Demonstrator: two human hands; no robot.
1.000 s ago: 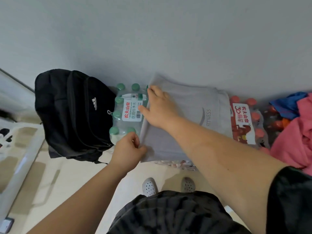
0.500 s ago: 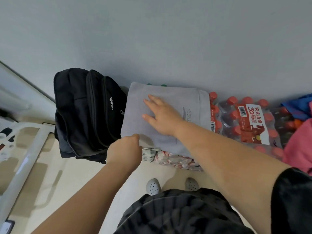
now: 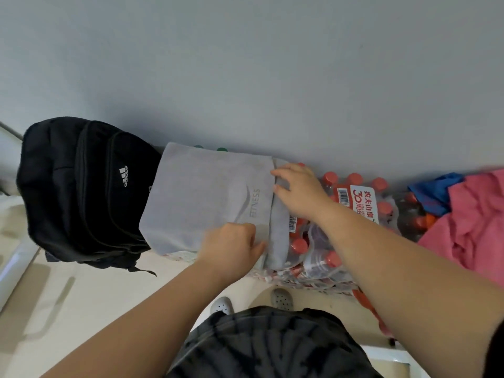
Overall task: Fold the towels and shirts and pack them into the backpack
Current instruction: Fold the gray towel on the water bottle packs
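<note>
Against the wall, the folded grey shirt (image 3: 207,197) lies flat on shrink-wrapped bottle packs (image 3: 351,214), its left edge touching the upright black backpack (image 3: 81,192). The left hand (image 3: 231,249) pinches the shirt's near right corner; the right hand (image 3: 300,195) rests with fingers on the far right edge, grip uncertain. Pink and blue clothes (image 3: 469,222) lie at far right.

A plain grey-blue wall (image 3: 245,64) (evenly, dimly lit) meets a pale cream floor (image 3: 68,309) below.
</note>
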